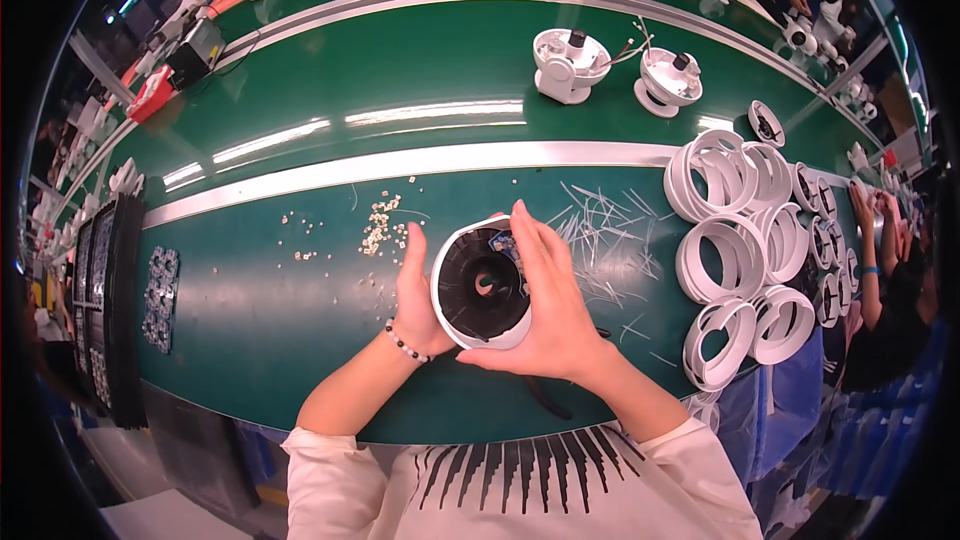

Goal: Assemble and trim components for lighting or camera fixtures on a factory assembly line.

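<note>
A round white camera housing with a black, cone-shaped inside and a hole in its middle is held up over the green worktable. My right hand grips its right side, fingers stretched along the rim and thumb at the lower edge. Cupped against the left side is my left hand, its thumb raised off the rim and its other fingers hidden behind the housing. A small blue circuit board shows inside, beside my right fingers.
White rings are stacked on the right, with black-and-white round parts beyond. Small pale connectors and clear strips lie scattered. Two white camera bodies stand on the conveyor. Circuit boards and black trays are left.
</note>
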A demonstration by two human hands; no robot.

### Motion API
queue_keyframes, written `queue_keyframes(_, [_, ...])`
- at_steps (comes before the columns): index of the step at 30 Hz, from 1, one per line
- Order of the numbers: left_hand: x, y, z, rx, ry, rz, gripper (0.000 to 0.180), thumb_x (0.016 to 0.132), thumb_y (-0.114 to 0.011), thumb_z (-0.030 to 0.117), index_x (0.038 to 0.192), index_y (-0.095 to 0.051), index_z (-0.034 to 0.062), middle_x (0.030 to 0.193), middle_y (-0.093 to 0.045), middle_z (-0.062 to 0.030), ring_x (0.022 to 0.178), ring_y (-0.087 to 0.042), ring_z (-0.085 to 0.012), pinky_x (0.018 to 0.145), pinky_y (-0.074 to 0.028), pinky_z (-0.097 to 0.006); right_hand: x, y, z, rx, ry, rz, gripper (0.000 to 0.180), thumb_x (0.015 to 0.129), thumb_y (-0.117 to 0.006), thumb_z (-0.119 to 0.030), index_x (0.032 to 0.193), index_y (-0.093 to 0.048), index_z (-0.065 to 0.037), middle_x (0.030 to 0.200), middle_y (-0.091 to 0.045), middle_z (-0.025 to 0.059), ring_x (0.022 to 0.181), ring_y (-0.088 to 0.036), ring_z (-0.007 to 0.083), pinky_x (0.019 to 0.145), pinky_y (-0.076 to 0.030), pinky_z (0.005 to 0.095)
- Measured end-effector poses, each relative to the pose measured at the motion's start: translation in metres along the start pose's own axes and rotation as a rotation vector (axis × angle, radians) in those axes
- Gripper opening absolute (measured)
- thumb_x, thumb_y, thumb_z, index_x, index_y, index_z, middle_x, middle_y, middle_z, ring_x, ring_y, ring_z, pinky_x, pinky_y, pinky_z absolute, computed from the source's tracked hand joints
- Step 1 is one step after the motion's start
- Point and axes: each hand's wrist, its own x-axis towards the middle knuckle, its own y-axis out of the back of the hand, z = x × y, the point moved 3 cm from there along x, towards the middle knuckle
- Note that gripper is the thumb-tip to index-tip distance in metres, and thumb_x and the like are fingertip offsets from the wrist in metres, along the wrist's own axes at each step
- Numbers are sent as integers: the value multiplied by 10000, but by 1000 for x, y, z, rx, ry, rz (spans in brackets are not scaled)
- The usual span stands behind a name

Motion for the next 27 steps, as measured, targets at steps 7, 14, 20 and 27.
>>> queue_keyframes(7, [-14, 9, 7, -35, 13, -41, 758, 832, -239, 657, 1262, -401, 55, 1170, -510, -121, 1035, -528, -241, 904, -438, -385, 21, 7, -15, -14, 88, -258, 1207, 437, -827, -398, 1355, -160, 13, 1335, -304, 197, 1179, -331, 375, 967, -299, 437])
queue_keyframes(14, [7, 12, -17, -109, -32, -4, 358, 785, -530, 229, 1103, -525, 66, 973, -612, -83, 861, -601, -180, 797, -488, -317, -10, -15, 1, -72, -37, 136, 1109, 458, -778, -358, 1336, -205, 3, 1294, -311, 193, 1156, -334, 358, 965, -285, 436])
queue_keyframes(20, [7, 8, -2, 30, -418, 8, 428, 823, -505, 215, 1206, -431, 38, 1067, -554, -67, 950, -551, -132, 827, -464, -276, 0, -25, 6, 15, -27, 160, 1058, 520, -741, -344, 1351, -180, -5, 1371, -254, 179, 1236, -253, 351, 1015, -213, 442])
queue_keyframes(27, [44, 27, 2, 173, -153, 331, 394, 836, -463, 467, 1026, -521, 127, 970, -585, -30, 845, -574, -116, 710, -503, -298, -7, 7, 24, -351, 356, 289, 533, 732, -632, -128, 1211, -403, -88, 1313, -369, 195, 1230, -320, 391, 993, -210, 570])
